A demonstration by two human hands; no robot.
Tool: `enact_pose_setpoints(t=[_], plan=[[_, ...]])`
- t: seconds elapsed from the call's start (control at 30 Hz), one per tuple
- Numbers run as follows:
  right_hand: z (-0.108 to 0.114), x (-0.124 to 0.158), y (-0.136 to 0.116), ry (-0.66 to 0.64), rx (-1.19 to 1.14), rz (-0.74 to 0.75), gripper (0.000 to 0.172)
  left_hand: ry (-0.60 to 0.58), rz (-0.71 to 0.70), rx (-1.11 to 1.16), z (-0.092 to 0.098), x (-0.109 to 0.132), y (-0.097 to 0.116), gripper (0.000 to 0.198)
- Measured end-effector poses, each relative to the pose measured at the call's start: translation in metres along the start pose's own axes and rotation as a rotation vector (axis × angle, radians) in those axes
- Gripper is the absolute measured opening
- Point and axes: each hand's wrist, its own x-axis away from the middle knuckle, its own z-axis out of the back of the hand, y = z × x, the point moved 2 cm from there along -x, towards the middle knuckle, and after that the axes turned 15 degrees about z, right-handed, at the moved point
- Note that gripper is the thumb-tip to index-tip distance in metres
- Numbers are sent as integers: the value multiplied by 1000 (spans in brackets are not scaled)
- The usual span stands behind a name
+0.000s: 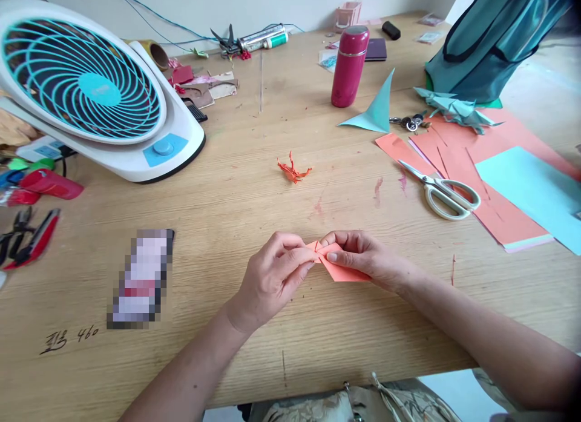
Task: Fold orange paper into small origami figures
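Just above the table, near its front, I hold a folded piece of orange paper (pixel 347 272) between both hands. My left hand (pixel 276 267) pinches its narrow left end between thumb and fingers. My right hand (pixel 356 255) grips the wider part, thumb on top and fingers behind. Creases meet at a point between the two hands; part of the paper is hidden by my fingers. Beyond my hands lies a small orange folded-paper figure (pixel 294 169) with thin, upturned limbs.
White-handled scissors (pixel 449 195) lie on orange sheets (pixel 508 219) at right, beside a light blue sheet (pixel 535 186). Farther back are a folded teal paper (pixel 376 110), keys (pixel 412 123) and a magenta flask (pixel 350 68). At left stand a fan (pixel 167 149) and a blurred phone (pixel 143 276).
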Motion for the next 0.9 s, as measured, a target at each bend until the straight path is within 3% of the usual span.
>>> enact_pose_setpoints(t=[0.27,0.57,0.9], plan=[[1,0,3,-34,-135,-125,35,-82,-6,49,3,-1,-1,12],[5,-2,10,-106,-319,-209,32,-200,245,346,-5,-10,1,7],[-6,-1,2,-86,-124,-168,37,-267,291,286,-1,-10,4,10]])
